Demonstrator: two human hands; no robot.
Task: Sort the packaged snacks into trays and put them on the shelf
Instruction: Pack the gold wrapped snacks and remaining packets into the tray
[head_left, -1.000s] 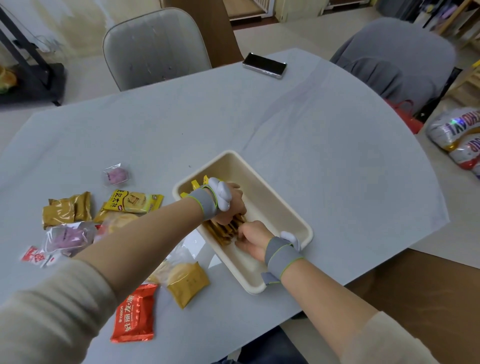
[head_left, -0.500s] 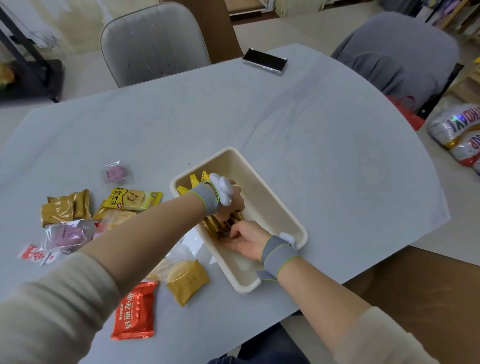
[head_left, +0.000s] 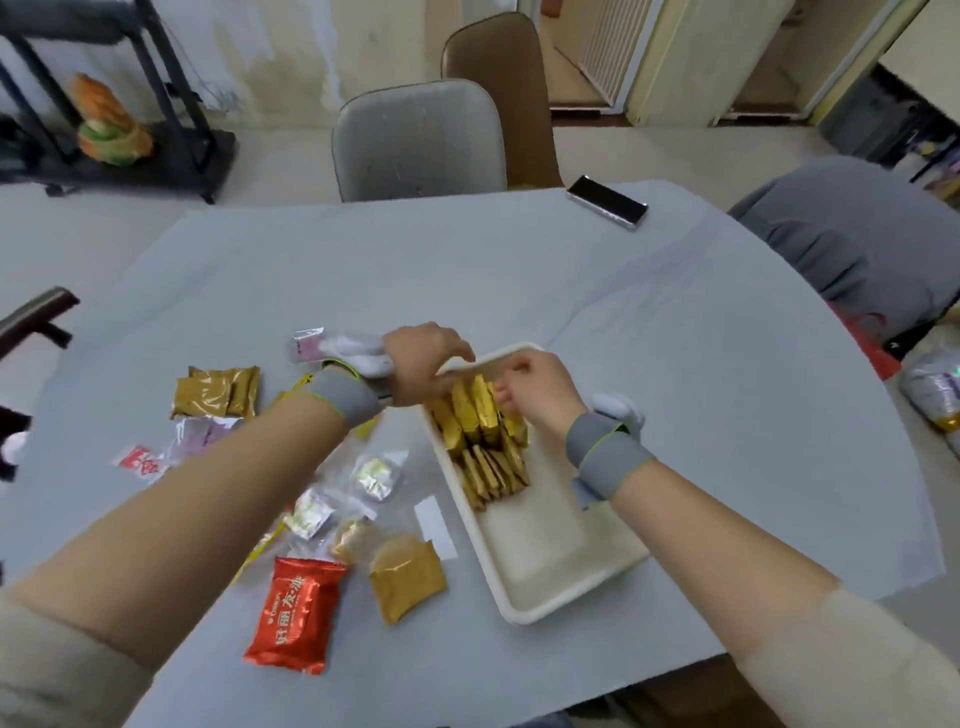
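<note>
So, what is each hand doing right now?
Left hand: fingers curled on the gold packets.
Right hand: fingers curled at the same packets.

A cream rectangular tray (head_left: 540, 577) lies on the table, its long axis running diagonally. Gold foil snack packets (head_left: 475, 415) stand on edge in a row at its far end; flatter brown packets (head_left: 493, 470) stand just nearer. The near half is bare. Left of the tray lie loose snacks: a red foil packet (head_left: 296, 613), a mustard-brown packet (head_left: 408, 577), two brown-gold packets (head_left: 215, 392) and clear-wrapped pieces (head_left: 374, 475).
</note>
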